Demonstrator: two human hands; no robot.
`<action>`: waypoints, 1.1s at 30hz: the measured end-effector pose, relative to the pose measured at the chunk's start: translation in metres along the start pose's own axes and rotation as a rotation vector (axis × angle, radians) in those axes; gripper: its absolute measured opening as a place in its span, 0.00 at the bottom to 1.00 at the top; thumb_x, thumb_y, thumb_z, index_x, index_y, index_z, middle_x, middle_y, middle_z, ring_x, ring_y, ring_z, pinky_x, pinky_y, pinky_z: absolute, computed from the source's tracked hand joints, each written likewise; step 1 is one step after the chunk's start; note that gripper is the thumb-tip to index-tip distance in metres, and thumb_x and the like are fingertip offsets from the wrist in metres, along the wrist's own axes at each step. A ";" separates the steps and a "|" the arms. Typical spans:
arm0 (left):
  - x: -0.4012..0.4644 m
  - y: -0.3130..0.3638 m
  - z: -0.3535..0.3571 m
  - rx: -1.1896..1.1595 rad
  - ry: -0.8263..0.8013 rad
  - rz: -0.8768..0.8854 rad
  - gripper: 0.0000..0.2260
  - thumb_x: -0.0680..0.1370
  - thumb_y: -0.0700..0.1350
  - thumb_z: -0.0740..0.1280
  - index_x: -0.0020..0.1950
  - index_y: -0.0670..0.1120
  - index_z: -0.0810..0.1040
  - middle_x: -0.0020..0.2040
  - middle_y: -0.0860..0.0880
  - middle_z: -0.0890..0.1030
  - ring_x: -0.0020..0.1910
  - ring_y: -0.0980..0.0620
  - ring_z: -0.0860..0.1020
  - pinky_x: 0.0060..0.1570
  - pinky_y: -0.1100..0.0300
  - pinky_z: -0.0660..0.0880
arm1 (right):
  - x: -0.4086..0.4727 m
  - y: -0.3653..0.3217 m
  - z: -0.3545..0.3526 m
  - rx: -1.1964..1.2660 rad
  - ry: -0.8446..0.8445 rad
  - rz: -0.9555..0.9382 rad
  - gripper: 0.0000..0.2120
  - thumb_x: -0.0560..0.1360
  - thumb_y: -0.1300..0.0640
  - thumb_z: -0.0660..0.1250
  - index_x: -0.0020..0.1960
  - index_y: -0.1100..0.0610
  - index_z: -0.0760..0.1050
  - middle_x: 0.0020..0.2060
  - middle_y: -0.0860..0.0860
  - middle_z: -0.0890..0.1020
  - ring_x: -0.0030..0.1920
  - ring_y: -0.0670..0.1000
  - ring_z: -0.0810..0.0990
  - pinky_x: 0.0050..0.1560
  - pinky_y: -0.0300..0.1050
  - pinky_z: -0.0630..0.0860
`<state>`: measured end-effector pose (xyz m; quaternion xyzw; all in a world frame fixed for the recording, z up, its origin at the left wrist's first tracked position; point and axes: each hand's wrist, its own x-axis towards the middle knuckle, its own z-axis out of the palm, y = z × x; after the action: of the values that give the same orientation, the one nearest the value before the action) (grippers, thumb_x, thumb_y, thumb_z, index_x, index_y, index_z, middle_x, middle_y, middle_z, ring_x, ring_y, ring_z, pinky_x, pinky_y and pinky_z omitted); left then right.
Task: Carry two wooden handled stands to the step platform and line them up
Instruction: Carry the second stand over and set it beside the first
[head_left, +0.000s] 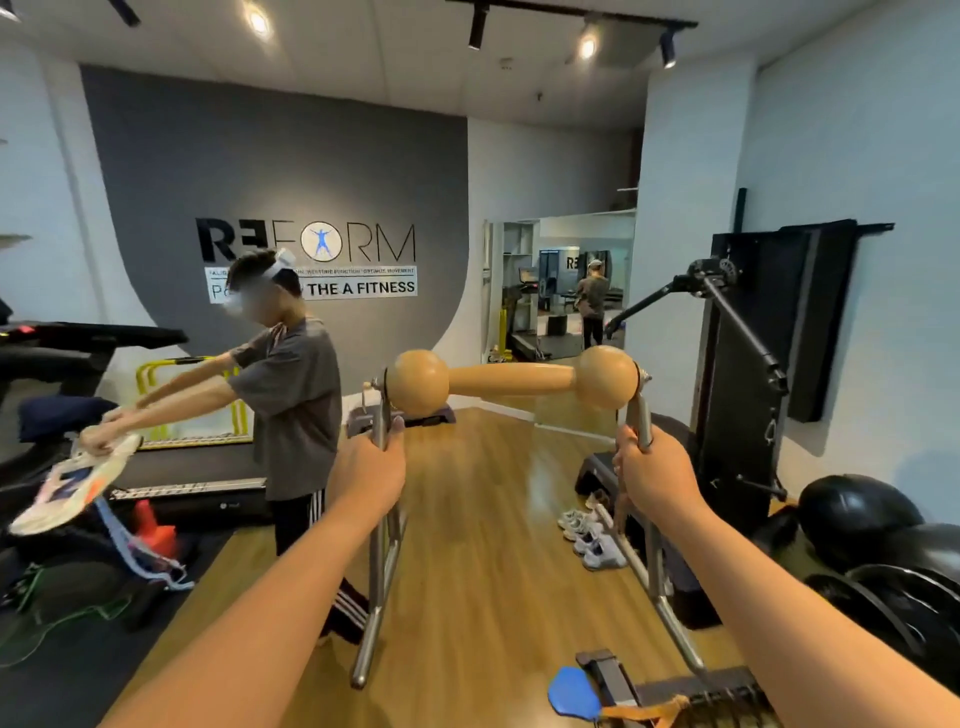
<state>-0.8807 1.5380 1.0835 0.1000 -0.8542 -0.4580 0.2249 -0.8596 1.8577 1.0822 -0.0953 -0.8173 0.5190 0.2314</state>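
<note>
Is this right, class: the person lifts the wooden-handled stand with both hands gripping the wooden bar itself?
Not quite. In the head view, the left hand and right hand grip the metal uprights below the wooden bar, not the bar itself. The wooden-handled stand is lifted with both hands.

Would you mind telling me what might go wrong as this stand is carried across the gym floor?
1. The stand is held up by its metal legs, left hand and right hand each with a grip on one; its long feet could swing into the other person close on the left.
2. Shoes lie on the floor to the right, so tripping seems possible.
</note>
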 end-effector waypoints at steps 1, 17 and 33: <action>0.020 0.000 0.014 0.002 0.001 0.010 0.29 0.81 0.70 0.55 0.44 0.48 0.83 0.42 0.46 0.86 0.43 0.44 0.85 0.50 0.43 0.82 | 0.026 0.006 0.012 0.004 -0.005 -0.006 0.17 0.85 0.44 0.59 0.47 0.55 0.77 0.41 0.62 0.83 0.45 0.68 0.84 0.49 0.72 0.82; 0.382 0.000 0.218 0.004 0.082 -0.021 0.38 0.72 0.75 0.49 0.46 0.44 0.84 0.46 0.41 0.87 0.48 0.37 0.84 0.56 0.42 0.80 | 0.432 0.048 0.213 0.047 -0.084 -0.046 0.16 0.84 0.43 0.61 0.44 0.51 0.77 0.39 0.54 0.83 0.43 0.59 0.83 0.47 0.68 0.84; 0.818 -0.043 0.381 0.003 0.060 0.081 0.28 0.83 0.67 0.53 0.43 0.48 0.81 0.39 0.45 0.84 0.41 0.42 0.82 0.47 0.41 0.81 | 0.807 0.047 0.480 0.144 -0.099 -0.012 0.18 0.85 0.42 0.60 0.49 0.55 0.78 0.36 0.53 0.83 0.37 0.52 0.81 0.41 0.64 0.85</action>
<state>-1.7824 1.4859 1.1046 0.0796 -0.8510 -0.4441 0.2688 -1.7982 1.8121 1.0953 -0.0476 -0.7888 0.5792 0.2000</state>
